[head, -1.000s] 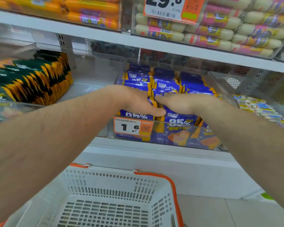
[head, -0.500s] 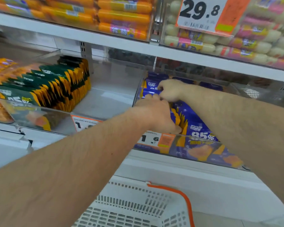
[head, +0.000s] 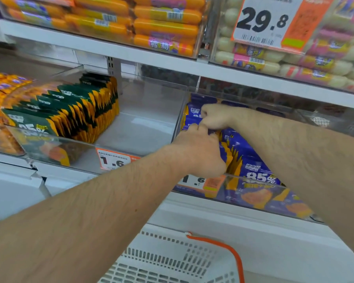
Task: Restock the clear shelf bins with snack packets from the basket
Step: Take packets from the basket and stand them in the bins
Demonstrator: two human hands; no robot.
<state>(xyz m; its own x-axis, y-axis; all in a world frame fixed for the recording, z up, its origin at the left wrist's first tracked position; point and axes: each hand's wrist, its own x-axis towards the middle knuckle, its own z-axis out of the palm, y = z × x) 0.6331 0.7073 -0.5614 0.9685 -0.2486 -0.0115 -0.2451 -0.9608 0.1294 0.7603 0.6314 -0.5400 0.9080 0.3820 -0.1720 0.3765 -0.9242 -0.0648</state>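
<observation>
The white metal shelf spans the scene, carrying clear plastic bins. The right-hand clear bin holds upright rows of blue-and-yellow snack packets; the clear bin to its left holds green-and-yellow packets along its left side. Near the bottom sits the white slotted plastic basket with an orange handle. Both arms reach into the right-hand bin: the left hand has its grip curled over the near blue packets, and the right hand, farther in, grips the tops of the far packets, fingers curled tight.
</observation>
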